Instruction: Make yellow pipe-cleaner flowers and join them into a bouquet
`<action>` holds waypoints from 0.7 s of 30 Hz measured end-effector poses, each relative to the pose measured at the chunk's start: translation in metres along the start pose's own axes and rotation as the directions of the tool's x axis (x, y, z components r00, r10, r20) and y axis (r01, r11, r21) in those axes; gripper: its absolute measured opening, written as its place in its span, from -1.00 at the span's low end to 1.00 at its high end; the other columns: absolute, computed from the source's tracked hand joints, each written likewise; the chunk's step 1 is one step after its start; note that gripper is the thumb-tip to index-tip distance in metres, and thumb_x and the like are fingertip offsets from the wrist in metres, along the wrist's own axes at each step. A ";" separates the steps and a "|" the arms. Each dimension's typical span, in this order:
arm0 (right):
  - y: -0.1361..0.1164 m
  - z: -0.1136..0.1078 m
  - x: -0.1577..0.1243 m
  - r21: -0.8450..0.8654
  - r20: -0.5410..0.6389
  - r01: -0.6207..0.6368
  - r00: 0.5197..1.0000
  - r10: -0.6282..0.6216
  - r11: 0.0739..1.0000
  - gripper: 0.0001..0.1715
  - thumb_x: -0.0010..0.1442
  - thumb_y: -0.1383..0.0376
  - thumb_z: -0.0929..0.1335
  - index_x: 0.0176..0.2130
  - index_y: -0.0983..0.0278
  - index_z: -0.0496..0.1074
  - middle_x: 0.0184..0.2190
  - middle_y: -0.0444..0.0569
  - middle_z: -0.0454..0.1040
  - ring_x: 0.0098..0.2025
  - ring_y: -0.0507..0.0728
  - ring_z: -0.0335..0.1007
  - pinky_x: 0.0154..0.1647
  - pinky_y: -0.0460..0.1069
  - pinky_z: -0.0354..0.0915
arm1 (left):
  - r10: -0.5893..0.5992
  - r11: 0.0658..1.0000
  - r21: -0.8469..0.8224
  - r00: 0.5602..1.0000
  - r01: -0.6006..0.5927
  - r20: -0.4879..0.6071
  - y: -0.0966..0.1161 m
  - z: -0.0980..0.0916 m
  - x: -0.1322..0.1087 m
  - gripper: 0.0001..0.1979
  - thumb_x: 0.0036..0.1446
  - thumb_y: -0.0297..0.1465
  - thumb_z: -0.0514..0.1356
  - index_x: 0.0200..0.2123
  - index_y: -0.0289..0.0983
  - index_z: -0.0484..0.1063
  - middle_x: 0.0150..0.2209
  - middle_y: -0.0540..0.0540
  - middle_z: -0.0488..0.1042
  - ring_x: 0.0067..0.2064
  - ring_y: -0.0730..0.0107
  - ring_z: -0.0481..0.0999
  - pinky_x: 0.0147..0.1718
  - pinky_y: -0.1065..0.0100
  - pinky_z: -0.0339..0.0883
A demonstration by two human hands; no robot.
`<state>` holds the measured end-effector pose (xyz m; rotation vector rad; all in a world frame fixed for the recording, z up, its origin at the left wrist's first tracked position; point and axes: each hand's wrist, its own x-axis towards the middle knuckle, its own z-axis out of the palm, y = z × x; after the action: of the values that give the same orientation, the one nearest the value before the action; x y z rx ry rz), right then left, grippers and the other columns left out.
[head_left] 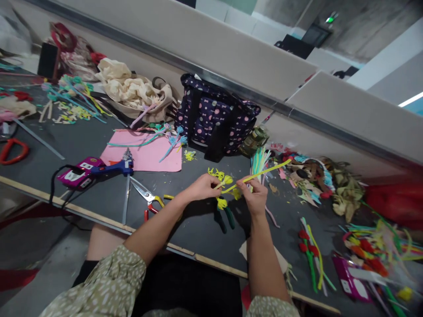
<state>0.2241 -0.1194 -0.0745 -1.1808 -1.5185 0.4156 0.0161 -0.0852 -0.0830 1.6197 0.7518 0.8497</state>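
Over the dark table, my left hand [203, 188] is closed on a small yellow pipe-cleaner flower [226, 180], pinched by its stem. My right hand [254, 193] pinches a long yellow pipe cleaner [271, 169]; one end reaches toward the flower and the other points up to the right. Whether the two pieces touch is hard to tell. More yellow flower pieces [222, 203] lie just below and between my hands. Dark green plier-like handles [228, 218] show beneath them. Metal scissors [143, 190] with red handles rest left of my left wrist.
A blue glue gun [124, 166] with a purple box [79, 173] and a black cord is at left, by pink paper [145, 154]. A polka-dot bag [216, 114] stands behind my hands. Pipe-cleaner bundles [259, 160] and scraps [307, 176] lie right, with red flowers [309, 246] nearer.
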 end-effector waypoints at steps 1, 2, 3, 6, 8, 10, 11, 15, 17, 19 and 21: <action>0.001 -0.003 0.001 0.035 0.046 -0.046 0.998 0.045 0.998 -0.89 0.06 0.26 0.48 -0.48 0.20 0.54 -0.45 -0.12 0.48 -0.32 0.12 0.36 -0.20 0.04 0.27 | 0.036 0.999 0.023 0.997 -0.038 0.068 0.000 0.000 0.000 -0.88 -0.17 -0.49 0.19 -0.68 -0.32 0.35 -0.65 0.11 0.18 -0.53 0.54 0.15 -0.51 0.43 -0.06; 0.002 -0.006 0.002 0.072 0.090 -0.099 0.992 0.092 0.992 -0.88 0.04 0.24 0.48 -0.49 0.21 0.54 -0.47 -0.13 0.48 -0.34 0.11 0.35 -0.23 0.03 0.27 | 0.071 0.996 0.045 0.988 -0.077 0.136 0.000 -0.001 -0.001 -0.87 -0.14 -0.49 0.18 -0.67 -0.32 0.35 -0.64 0.10 0.17 -0.53 0.55 0.14 -0.52 0.43 -0.06; 0.003 -0.008 0.002 0.109 0.131 -0.152 0.982 0.138 0.982 -0.86 0.03 0.23 0.49 -0.50 0.22 0.53 -0.48 -0.13 0.47 -0.36 0.10 0.34 -0.26 0.01 0.27 | 0.096 0.993 0.055 0.975 -0.109 0.198 0.002 -0.001 -0.001 -0.86 -0.11 -0.49 0.17 -0.66 -0.32 0.35 -0.63 0.10 0.17 -0.53 0.55 0.13 -0.52 0.43 -0.06; 0.003 -0.008 0.003 0.221 0.199 -0.276 0.952 0.234 0.935 -0.81 -0.02 0.21 0.50 -0.54 0.25 0.52 -0.53 -0.14 0.45 -0.43 0.06 0.30 -0.38 -0.03 0.25 | 0.116 0.993 -0.015 0.948 -0.117 0.298 0.007 -0.001 -0.003 -0.86 -0.06 -0.45 0.18 -0.62 -0.32 0.41 -0.61 0.06 0.21 -0.52 0.53 0.15 -0.52 0.42 -0.03; 0.001 -0.004 0.004 0.288 0.210 -0.330 0.938 0.277 0.899 -0.78 -0.05 0.20 0.51 -0.57 0.26 0.51 -0.56 -0.15 0.43 -0.48 0.03 0.27 -0.44 -0.06 0.23 | 0.118 0.992 -0.079 0.930 -0.096 0.348 0.012 -0.001 -0.004 -0.88 -0.06 -0.41 0.21 -0.57 -0.31 0.46 -0.59 0.04 0.27 -0.51 0.51 0.18 -0.50 0.40 0.01; -0.001 0.000 0.005 0.333 0.214 -0.393 0.917 0.337 0.857 -0.77 -0.09 0.19 0.53 -0.59 0.26 0.51 -0.58 -0.15 0.42 -0.52 0.01 0.25 -0.50 -0.08 0.22 | 0.109 0.989 -0.137 0.923 -0.062 0.370 0.015 0.000 -0.005 -0.89 -0.06 -0.39 0.23 -0.55 -0.31 0.49 -0.56 0.02 0.31 -0.49 0.50 0.21 -0.47 0.39 0.04; -0.002 0.002 0.005 0.353 0.213 -0.425 0.904 0.370 0.834 -0.76 -0.12 0.19 0.54 -0.60 0.27 0.51 -0.58 -0.15 0.42 -0.53 0.00 0.25 -0.52 -0.09 0.21 | 0.100 0.986 -0.160 0.922 -0.042 0.373 0.016 0.000 -0.005 -0.88 -0.06 -0.38 0.24 -0.54 -0.30 0.50 -0.55 0.01 0.31 -0.48 0.49 0.23 -0.46 0.39 0.06; 0.000 0.013 0.004 0.434 0.191 -0.487 0.872 0.451 0.758 -0.70 -0.18 0.15 0.56 -0.62 0.26 0.48 -0.63 -0.17 0.39 -0.58 -0.02 0.20 -0.60 -0.11 0.17 | 0.063 0.972 -0.236 0.937 0.021 0.344 0.017 0.002 -0.007 -0.85 -0.05 -0.34 0.29 -0.52 -0.32 0.51 -0.50 -0.03 0.37 -0.43 0.46 0.29 -0.41 0.40 0.15; 0.003 0.019 0.003 0.462 0.179 -0.494 0.865 0.468 0.736 -0.69 -0.17 0.14 0.56 -0.61 0.27 0.47 -0.67 -0.19 0.35 -0.61 -0.03 0.17 -0.63 -0.12 0.15 | 0.051 0.958 -0.286 0.956 0.035 0.290 0.015 0.003 -0.008 -0.83 -0.07 -0.32 0.33 -0.52 -0.33 0.52 -0.47 -0.05 0.40 -0.41 0.46 0.33 -0.39 0.41 0.18; 0.006 0.024 0.002 0.497 0.167 -0.498 0.859 0.485 0.711 -0.70 -0.15 0.14 0.55 -0.58 0.27 0.47 -0.67 -0.20 0.34 -0.62 -0.04 0.16 -0.62 -0.12 0.15 | 0.025 0.934 -0.353 0.975 0.055 0.219 0.012 0.005 -0.007 -0.79 -0.11 -0.29 0.36 -0.51 -0.34 0.53 -0.48 -0.04 0.42 -0.42 0.47 0.34 -0.39 0.41 0.19; 0.006 0.028 0.001 0.539 0.156 -0.488 0.859 0.488 0.686 -0.70 -0.12 0.13 0.53 -0.55 0.27 0.46 -0.62 -0.19 0.36 -0.58 -0.03 0.20 -0.57 -0.11 0.21 | -0.025 0.900 -0.426 0.987 0.091 0.158 0.008 0.008 -0.006 -0.76 -0.14 -0.27 0.39 -0.51 -0.35 0.53 -0.50 -0.03 0.43 -0.45 0.48 0.35 -0.39 0.41 0.20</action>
<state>0.2020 -0.1068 -0.0875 -1.0787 -0.9367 1.1485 0.0200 -0.0964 -0.0768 1.2385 0.4613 0.7772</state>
